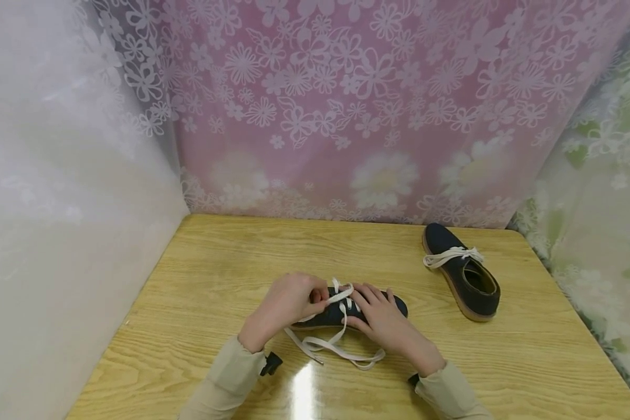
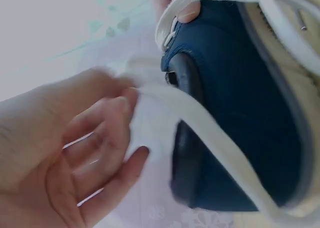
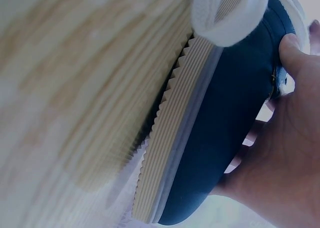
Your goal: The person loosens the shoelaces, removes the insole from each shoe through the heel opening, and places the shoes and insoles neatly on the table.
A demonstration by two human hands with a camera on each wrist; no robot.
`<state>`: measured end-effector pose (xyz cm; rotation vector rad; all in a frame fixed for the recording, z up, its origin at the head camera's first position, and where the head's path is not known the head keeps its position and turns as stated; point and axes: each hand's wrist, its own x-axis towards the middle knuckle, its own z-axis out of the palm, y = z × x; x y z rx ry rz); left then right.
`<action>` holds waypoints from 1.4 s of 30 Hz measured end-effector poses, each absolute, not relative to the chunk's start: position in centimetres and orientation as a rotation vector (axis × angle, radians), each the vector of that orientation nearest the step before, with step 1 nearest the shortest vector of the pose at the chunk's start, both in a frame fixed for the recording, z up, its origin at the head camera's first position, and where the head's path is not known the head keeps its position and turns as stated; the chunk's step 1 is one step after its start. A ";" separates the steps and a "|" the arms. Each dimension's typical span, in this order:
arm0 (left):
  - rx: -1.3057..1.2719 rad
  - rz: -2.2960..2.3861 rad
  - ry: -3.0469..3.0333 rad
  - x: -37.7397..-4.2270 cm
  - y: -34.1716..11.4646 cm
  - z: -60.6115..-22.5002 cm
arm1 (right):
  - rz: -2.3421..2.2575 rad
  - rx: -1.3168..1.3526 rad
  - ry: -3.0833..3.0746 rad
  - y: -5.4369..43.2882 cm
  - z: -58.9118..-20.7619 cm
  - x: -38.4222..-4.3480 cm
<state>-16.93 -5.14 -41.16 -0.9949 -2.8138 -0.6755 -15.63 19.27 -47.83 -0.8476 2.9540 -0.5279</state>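
Observation:
A navy lace-up shoe (image 1: pixel 322 318) lies on the table with its toe to the right and its pale sole down. My left hand (image 1: pixel 287 300) pinches a white shoelace (image 1: pixel 341 296) between thumb and forefinger above the shoe's opening; the left wrist view shows the lace (image 2: pixel 210 133) running from the fingertips past the dark collar. Over the front of the shoe lies my right hand (image 1: pixel 385 324), gripping it, with the thumb (image 3: pixel 292 50) on the near side by the eyelets and the fingers across the top. Another length of lace (image 1: pixel 341 352) trails loosely on the table in front.
To the right stands the matching navy shoe (image 1: pixel 459 274), its white lace tied in a bow. The wooden table (image 1: pixel 215 256) meets a pink floral curtain (image 1: pixel 315 105) at the back, and pale curtains hang on both sides. Black straps show at both wrists.

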 end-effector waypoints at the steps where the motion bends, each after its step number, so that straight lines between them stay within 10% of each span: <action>1: -0.962 -0.709 -2.812 -17.2 -4.8 -40.9 | -0.535 -0.855 2.952 19.3 -47.8 -15.7; 42: -0.915 -0.400 -2.663 -17.4 -2.2 -44.2 | -0.436 -0.903 3.030 19.4 -47.7 -18.0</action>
